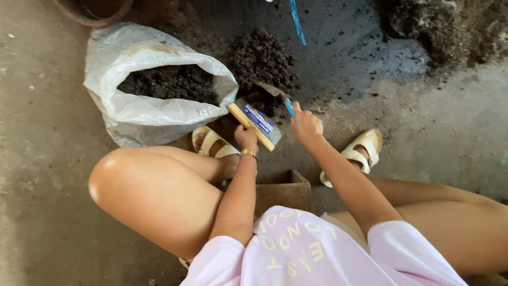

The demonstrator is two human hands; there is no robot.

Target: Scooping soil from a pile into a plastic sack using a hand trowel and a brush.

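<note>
A concrete floor (pixel 42 159) fills the view, dusted with dark crumbs toward the top. On it, at the upper left, slumps a big white woven sack (pixel 153 111), its mouth rolled open and filled with dark soil (pixel 169 82). Just right of the sack lies a loose heap of soil (pixel 262 58) on the floor. The person squats over this spot, pale sandals (pixel 365 145) on both feet, with a low wooden box (pixel 283 190) between the knees.

The left hand (pixel 246 137), a gold bangle at the wrist, has its grip pinched on a small clear plastic bag (pixel 260 123) with a tan strip along its edge, held just in front of the heap beside the sack's mouth. The right hand (pixel 306 126) has its grip pressed tight around the blue handle of a trowel (pixel 275 92), whose blade points into the heap, just above the bag.
</note>
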